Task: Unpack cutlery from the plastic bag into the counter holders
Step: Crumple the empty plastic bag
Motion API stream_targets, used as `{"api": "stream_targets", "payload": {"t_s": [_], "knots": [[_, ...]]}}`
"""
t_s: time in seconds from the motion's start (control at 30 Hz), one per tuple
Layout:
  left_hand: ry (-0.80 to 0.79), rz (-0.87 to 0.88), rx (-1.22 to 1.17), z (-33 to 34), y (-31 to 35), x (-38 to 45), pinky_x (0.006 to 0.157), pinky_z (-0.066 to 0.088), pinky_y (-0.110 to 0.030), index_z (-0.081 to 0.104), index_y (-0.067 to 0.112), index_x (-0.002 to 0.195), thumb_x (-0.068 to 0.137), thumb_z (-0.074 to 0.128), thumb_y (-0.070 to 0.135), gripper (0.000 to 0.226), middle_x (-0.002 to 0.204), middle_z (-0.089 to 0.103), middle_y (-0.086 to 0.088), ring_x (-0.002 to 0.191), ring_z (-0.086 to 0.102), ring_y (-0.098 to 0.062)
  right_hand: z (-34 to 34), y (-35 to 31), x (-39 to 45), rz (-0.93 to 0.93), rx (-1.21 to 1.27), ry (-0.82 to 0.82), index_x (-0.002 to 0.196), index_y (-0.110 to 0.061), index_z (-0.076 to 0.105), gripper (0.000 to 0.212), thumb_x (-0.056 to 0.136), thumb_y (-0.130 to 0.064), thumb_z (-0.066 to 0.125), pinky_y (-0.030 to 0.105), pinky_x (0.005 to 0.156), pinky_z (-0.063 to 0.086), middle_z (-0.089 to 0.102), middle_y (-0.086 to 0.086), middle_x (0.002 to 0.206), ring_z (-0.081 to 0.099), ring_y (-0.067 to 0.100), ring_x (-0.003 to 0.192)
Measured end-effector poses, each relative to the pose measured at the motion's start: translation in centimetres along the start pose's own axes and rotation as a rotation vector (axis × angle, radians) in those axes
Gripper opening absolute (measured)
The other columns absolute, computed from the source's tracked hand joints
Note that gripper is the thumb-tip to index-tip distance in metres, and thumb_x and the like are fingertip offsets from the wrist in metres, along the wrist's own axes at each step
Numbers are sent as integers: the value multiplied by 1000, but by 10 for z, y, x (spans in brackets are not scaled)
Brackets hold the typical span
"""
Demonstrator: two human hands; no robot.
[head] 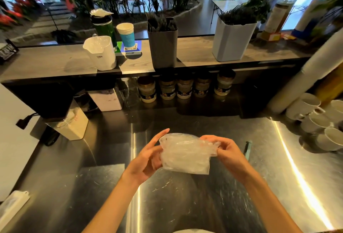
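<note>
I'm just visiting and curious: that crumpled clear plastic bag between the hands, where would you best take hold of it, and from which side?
Probably at the bunched top right corner of the plastic bag, coming from the right, where the right hand already pinches it. The film gathers there into a firm wad, while the rest hangs loose and slippery. The left hand can steady the left side with straight fingers. Contents are hard to make out.

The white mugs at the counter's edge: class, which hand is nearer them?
Right. The right hand is closer to the white mugs; the left hand lies beyond the plastic bag.

On the raised counter (194, 52), one cutlery holder (163, 47) stands left of another holder (232, 41).
</note>
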State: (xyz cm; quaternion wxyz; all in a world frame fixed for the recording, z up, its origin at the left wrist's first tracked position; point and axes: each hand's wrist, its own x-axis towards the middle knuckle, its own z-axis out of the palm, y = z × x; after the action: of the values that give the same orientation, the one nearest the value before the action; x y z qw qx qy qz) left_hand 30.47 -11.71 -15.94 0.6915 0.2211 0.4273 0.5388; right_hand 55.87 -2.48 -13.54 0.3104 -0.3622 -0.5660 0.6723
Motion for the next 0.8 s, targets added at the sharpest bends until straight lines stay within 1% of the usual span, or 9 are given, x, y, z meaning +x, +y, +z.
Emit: {"api": "stream_targets", "payload": {"t_s": [0.07, 0.2, 0.3, 0.4, 0.43, 0.5, 0.57, 0.7, 0.8], "knots": [[36, -71, -100, 1, -3, -3, 107, 44, -60, 45, 21, 149, 102, 44, 44, 52, 144, 55, -15, 132, 53, -40, 0, -1, 2, -68, -42, 13, 92, -11, 81, 15, 88, 0, 71, 42, 96, 56, 72, 7, 113, 66, 27, 113], [-44, -250, -243, 6, -2, -3, 115, 27, -67, 49, 15, 147, 90, 27, 79, 88, 149, 49, -18, 139, 44, -42, 5, -6, 3, -194, -391, -28, 83, -23, 83, 53, 79, 24, 59, 31, 89, 56, 67, -7, 115, 60, 17, 119], [38, -217, 3, 13, -2, -3, 114, 35, -61, 57, 13, 138, 95, 53, 55, 60, 135, 63, -17, 127, 58, -36, 10, -10, -4, -216, -653, -188, 92, -39, 81, 66, 78, 22, 59, 30, 94, 55, 57, -19, 129, 52, 8, 127], [102, -147, 159, 7, -10, -2, 107, 44, -60, 57, 10, 136, 88, 71, 16, 50, 124, 69, -18, 117, 65, -37, 2, -16, -16, 0, -746, -474, 118, -48, 69, 46, 83, -22, 82, 27, 114, 38, 34, -33, 151, 31, -4, 143], [108, -123, 177, 4, -12, -2, 104, 46, -61, 58, 10, 135, 87, 73, 10, 50, 124, 68, -19, 116, 65, -38, -1, -15, -20, 65, -709, -487, 126, -49, 63, 54, 79, -37, 85, 27, 117, 33, 28, -35, 154, 28, -6, 144], [91, -82, 206, 0, -15, -3, 101, 48, -61, 60, 12, 131, 86, 74, 6, 48, 125, 68, -19, 116, 65, -38, 4, -8, -28, 101, -538, -294, 133, -50, 56, 63, 77, -44, 84, 31, 117, 37, 36, -28, 153, 39, -5, 140], [50, -65, 217, 1, -19, -4, 98, 52, -57, 61, 13, 129, 84, 77, 7, 48, 125, 68, -18, 115, 66, -36, 18, 6, -36, 160, -308, -33, 136, -48, 50, 64, 80, -41, 80, 34, 105, 52, 50, -14, 146, 57, 0, 125], [-52, -52, 265, 11, -31, 1, 94, 54, -52, 62, 15, 125, 80, 78, 2, 50, 122, 69, -12, 113, 67, -30, 39, 34, -56, 328, 31, 79, 139, -30, 54, 59, 84, -35, 76, 44, 89, 60, 68, -1, 130, 68, 20, 116], [-116, -87, 313, 20, -38, 4, 88, 57, -44, 62, 16, 123, 80, 77, -3, 50, 117, 69, -8, 106, 68, -22, 34, 45, -76, 327, 126, 290, 129, -17, 64, 53, 78, -24, 80, 36, 78, 61, 74, 6, 118, 72, 26, 108]]}}
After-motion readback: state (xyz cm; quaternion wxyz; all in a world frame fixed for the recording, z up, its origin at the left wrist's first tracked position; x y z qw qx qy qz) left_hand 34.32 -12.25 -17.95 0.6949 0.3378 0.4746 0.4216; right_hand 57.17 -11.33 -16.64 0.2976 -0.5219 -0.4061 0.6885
